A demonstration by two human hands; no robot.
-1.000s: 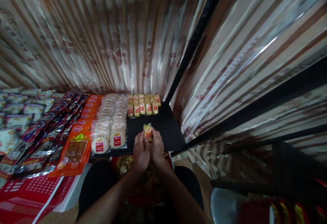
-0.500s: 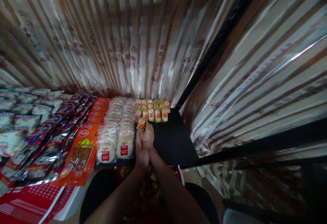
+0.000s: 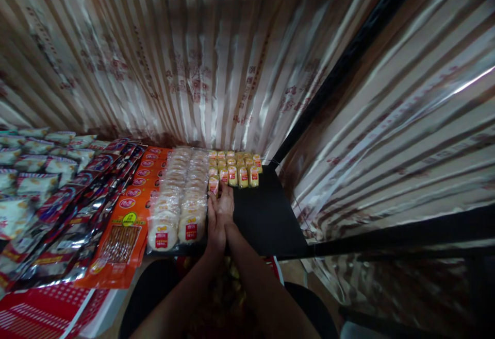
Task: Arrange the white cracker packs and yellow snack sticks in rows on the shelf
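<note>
A small yellow snack-cake packet (image 3: 213, 184) with a red label stands at the left front of a block of similar packets (image 3: 243, 175) on a black shelf (image 3: 263, 215). My left hand (image 3: 215, 223) is closed at the packet's near end, fingertips against it. Pressed alongside, my right hand (image 3: 225, 207) has its fingers closed at the packet's right side. The palms partly hide what lies beneath them. Just left of my hands, two rows of clear-wrapped round pale cakes (image 3: 191, 228) with red labels run back along the shelf.
Left of the cakes lie orange snack bags (image 3: 119, 246), dark shiny bags (image 3: 62, 246) and white packets (image 3: 38, 184). A red basket (image 3: 42, 305) sits below left. Striped sheeting (image 3: 216, 71) hangs behind, with a dark slanting post (image 3: 320, 97) at the right.
The yellow packet has moved slightly away from me, closer to the row behind it, with my hands still at its near end. The view has shifted a little.
</note>
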